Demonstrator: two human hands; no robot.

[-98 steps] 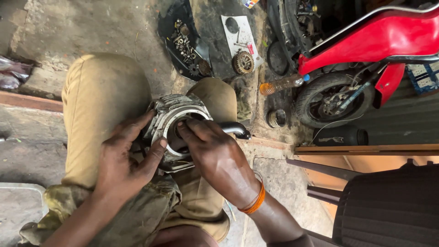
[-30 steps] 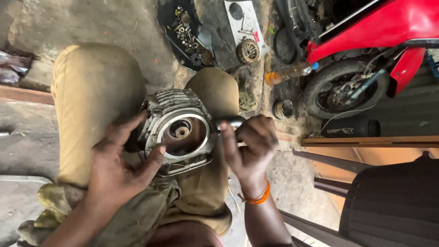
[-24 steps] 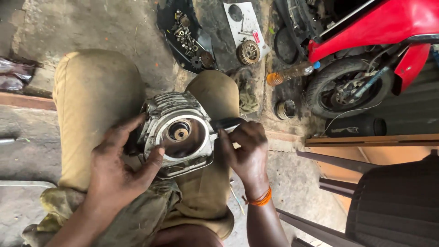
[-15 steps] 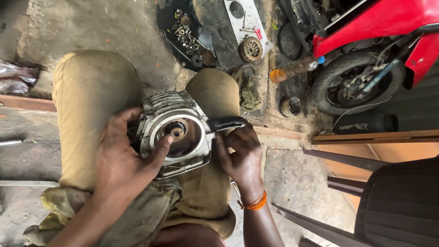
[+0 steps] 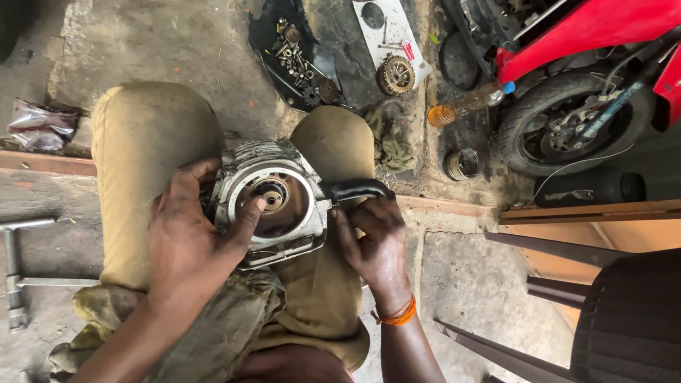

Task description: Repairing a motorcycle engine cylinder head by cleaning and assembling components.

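Hands hold a finned metal engine cylinder (image 5: 273,202) resting on the person's knees: the left hand (image 5: 191,237) clasps its rim, thumb inside the bore; the right hand (image 5: 376,245) pinches a black pipe (image 5: 358,189) at its side.

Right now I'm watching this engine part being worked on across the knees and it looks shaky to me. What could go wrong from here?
1. The finned metal cylinder rests on the lap, steadied only by the left hand; it could tip and drop onto the concrete floor.
2. The left thumb lies in the cylinder's bore and could get pinched.
3. The right hand works at the black elbow pipe; a slip could scrape knuckles on the fins.
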